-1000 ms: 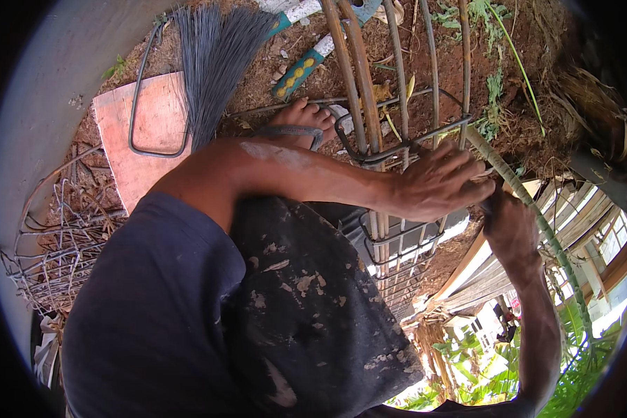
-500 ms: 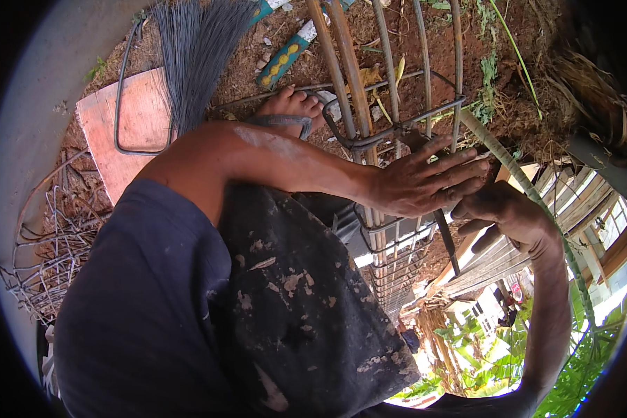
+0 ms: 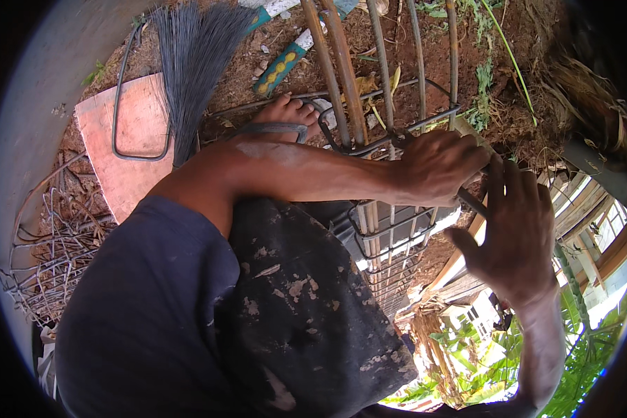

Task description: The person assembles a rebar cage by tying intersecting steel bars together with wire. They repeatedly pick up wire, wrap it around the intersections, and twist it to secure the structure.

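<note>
My left hand (image 3: 440, 167) is closed around a dark metal rod tool (image 3: 472, 202), over the top stirrup (image 3: 369, 148) of a rebar cage (image 3: 386, 244). One end of the rod shows by the stirrup, and the other sticks out past my fist toward my right hand. My right hand (image 3: 512, 237) is open, its fingers stretched and thumb apart, its fingertips close beside my left knuckles. Whether they touch the rod I cannot tell. The cage's long rusty bars (image 3: 345, 76) run up past my left hand.
At the upper left, a bundle of dark tie wire (image 3: 195, 70) lies over a reddish board (image 3: 94, 115) beside a loose bent stirrup (image 3: 117, 104). Tangled wire (image 3: 56, 258) lies further left. My sandalled foot (image 3: 285, 115) stands near the cage. A green-and-white piece (image 3: 279, 70) lies on the soil.
My left hand has gone from spread fingers to a closed grip on the rod. The rod's lower end has swung upward. My right hand has opened, its fingers now pointing up.
</note>
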Demonstrator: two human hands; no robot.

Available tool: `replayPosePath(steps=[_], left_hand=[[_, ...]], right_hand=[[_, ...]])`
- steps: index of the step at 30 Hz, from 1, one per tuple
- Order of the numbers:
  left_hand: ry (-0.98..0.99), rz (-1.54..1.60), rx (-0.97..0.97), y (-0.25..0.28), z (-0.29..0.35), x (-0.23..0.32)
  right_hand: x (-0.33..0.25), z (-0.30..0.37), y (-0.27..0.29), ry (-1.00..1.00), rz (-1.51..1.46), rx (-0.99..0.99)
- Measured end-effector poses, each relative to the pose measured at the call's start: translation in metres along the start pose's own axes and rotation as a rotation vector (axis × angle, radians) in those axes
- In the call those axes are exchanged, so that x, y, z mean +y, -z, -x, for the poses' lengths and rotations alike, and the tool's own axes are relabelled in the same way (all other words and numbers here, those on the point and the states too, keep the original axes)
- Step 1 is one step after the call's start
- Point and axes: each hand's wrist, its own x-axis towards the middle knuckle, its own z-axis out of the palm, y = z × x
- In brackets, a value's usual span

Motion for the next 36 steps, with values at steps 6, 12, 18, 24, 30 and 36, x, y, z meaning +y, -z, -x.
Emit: replayPosePath(steps=[6, 12, 18, 24, 30, 36], left_hand=[[0.190, -0.047, -0.352, -0.001, -0.008, 0.002], [0.084, -0.094, -0.501, 0.002, -0.009, 0.005], [-0.206, -0.279, -0.316, 0.111, -0.022, -0.057], [-0.437, -0.654, -0.677, 0.130, -0.024, -0.084], [-0.429, -0.588, -0.642, 0.138, -0.020, -0.087], [-0.344, -0.580, -0.629, 0.133, -0.019, -0.083]], right_hand=[[0.037, 0.010, -0.078, -0.057, 0.062, 0.057], [0.038, 0.019, -0.099, -0.194, -0.306, -0.009], [0.039, 0.018, -0.092, -0.102, -0.121, 0.130], [0.076, 0.021, -0.138, -0.102, -0.148, 0.053], [0.036, 0.030, -0.111, -0.189, -0.318, -0.108], [0.024, 0.031, -0.115, -0.425, -0.635, -0.391]])
